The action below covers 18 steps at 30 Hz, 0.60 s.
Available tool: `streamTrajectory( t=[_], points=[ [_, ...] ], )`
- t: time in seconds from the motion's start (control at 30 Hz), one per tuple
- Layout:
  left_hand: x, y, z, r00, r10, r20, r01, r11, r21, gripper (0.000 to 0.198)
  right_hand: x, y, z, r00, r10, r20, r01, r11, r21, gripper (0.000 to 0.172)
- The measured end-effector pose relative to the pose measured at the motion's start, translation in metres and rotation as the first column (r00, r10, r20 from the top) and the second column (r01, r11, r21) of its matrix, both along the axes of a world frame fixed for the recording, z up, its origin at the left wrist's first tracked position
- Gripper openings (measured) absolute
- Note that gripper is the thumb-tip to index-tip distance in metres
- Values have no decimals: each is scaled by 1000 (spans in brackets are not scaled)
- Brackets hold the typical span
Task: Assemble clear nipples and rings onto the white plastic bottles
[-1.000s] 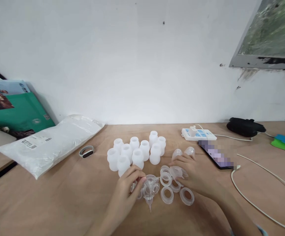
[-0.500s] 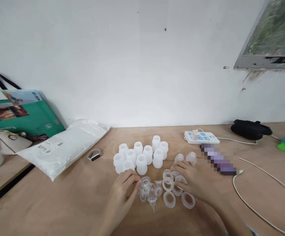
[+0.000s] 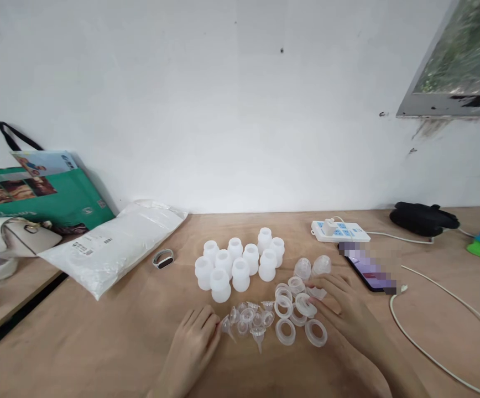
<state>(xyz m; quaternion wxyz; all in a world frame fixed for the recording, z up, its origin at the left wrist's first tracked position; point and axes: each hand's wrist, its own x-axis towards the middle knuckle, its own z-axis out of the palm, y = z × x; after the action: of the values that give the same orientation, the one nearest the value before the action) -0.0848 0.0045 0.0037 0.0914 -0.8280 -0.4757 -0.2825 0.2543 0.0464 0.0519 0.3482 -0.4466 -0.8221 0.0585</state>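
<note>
My left hand (image 3: 192,345) lies flat on the wooden table (image 3: 99,342), fingers stretched out, its tips beside a cluster of small clear funnel-shaped parts (image 3: 250,319). My right hand (image 3: 342,312) rests open on the table with its fingertips at a pile of translucent rings (image 3: 296,315). Behind these stand several white, rounded silicone cups (image 3: 240,262). Two clear domed caps (image 3: 312,267) sit just beyond my right hand. Neither hand holds anything.
A white plastic bag (image 3: 111,246) and a grey wristband (image 3: 163,258) lie to the left, with a green bag (image 3: 45,193) behind. To the right are a power strip (image 3: 339,230), a phone (image 3: 368,271), a white cable (image 3: 431,342) and a black pouch (image 3: 422,216).
My left hand let go of the small clear parts and drew back, now flat on the table. My right hand slid slightly right off the rings. The view shifted a little.
</note>
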Motion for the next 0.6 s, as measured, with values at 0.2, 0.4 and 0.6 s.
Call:
streamTrajectory(
  t=[0.2,0.4,0.6],
  points=[
    [-2,3,-12,993,-3,116,13,996,-87,26,4,5,-12,997,-37,-74,43,996,76,6],
    [1,3,-24,959,111,259,-55,976,-213,30,7,9,-23,990,-89,-109,100,990,103,14],
    [8,2,-17,932,146,332,-26,940,-341,33,8,11,-29,970,-172,-172,187,980,70,22]
  ],
)
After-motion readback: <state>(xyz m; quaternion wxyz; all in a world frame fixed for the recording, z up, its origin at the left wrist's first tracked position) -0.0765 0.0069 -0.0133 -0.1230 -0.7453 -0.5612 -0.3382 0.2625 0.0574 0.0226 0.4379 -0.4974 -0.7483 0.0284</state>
